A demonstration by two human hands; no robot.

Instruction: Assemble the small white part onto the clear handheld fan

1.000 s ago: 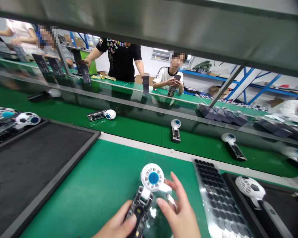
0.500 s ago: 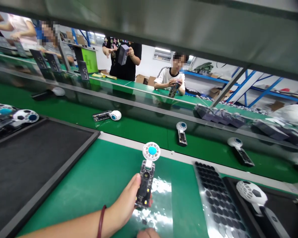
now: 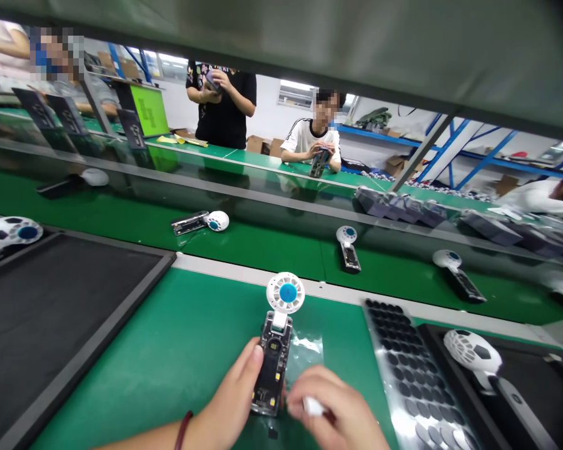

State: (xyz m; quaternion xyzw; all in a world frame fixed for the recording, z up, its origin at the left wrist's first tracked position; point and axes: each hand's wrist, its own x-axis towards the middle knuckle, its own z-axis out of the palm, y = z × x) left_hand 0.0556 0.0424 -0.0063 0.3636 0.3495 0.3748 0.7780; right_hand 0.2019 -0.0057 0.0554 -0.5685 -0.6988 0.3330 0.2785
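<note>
My left hand [image 3: 232, 406] grips a small hand-held fan [image 3: 276, 350] by its open black handle, where a circuit board shows. The fan's round white head with a blue hub [image 3: 286, 292] points away from me. My right hand [image 3: 338, 415] is curled beside the handle's lower end, fingers pinched on a small white piece [image 3: 313, 407]. Both hands are over a clear plastic sheet [image 3: 304, 350] lying on the green bench [image 3: 187, 350].
A black tray [image 3: 51, 312] lies to the left. A sheet of dark round pads [image 3: 403, 369] and a football-patterned fan [image 3: 473, 356] are on the right. Several unfinished fans ride the green conveyor [image 3: 263, 240]. People work at the far side.
My right hand has come back into view beside the handle, now pinching a small white piece. The fan stays in my left hand, drawn slightly nearer. The belt's fans have shifted a little.
</note>
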